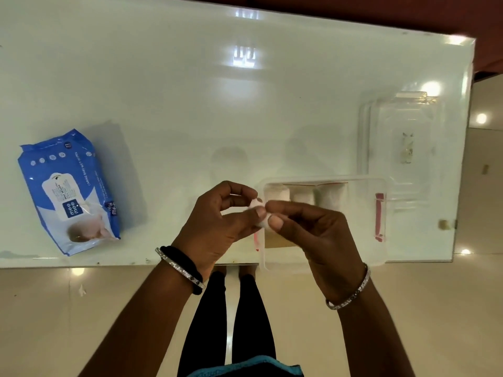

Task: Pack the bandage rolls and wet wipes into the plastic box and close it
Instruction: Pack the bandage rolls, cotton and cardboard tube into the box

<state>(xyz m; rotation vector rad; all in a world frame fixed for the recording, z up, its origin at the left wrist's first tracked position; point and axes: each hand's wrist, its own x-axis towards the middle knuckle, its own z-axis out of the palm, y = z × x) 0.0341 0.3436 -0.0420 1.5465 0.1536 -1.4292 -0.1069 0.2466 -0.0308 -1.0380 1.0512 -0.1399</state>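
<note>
Both hands hold one small white bandage roll point(260, 213) over the near left corner of the clear plastic box point(381, 257). My left hand point(217, 224) pinches its upper end and my right hand point(307, 227) grips its lower part. Inside the box, several white bandage rolls point(302, 197) lie along the far wall. The box's red side latch point(379, 216) is at its right. Flat on the table to the far left lies the blue wet wipes pack point(70, 191), away from both hands.
The clear lid point(402, 137) lies on the white table point(217, 104) behind and right of the box. The box overhangs the table's near edge slightly. My legs and the tiled floor show below the table edge.
</note>
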